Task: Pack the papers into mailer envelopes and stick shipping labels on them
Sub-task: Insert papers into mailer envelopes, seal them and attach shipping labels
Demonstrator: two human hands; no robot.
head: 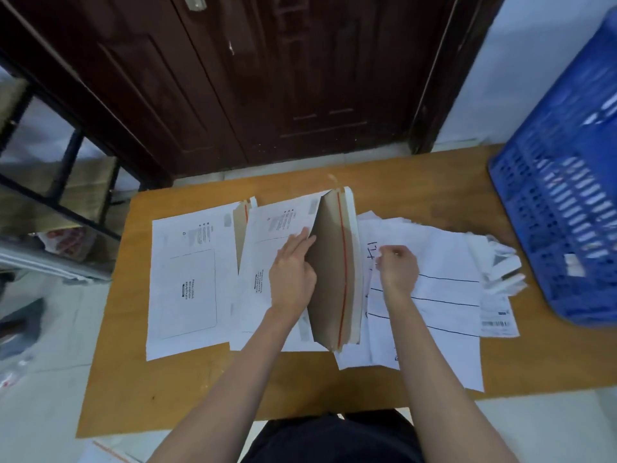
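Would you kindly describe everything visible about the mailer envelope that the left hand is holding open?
The mailer envelope is white card printed with small dark text, and lies on the wooden table, overlapping a second envelope to its left. Its brown-lined flap stands raised, with a red strip along it. The left hand rests on it, fingers at the mouth's edge. Loose papers lie to its right.

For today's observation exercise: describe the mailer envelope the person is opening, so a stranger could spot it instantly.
Start at the wooden table. Two white mailers lie there; take the right-hand mailer envelope under the left hand. Unlike the flat one, its brown flap with a red strip stands raised.
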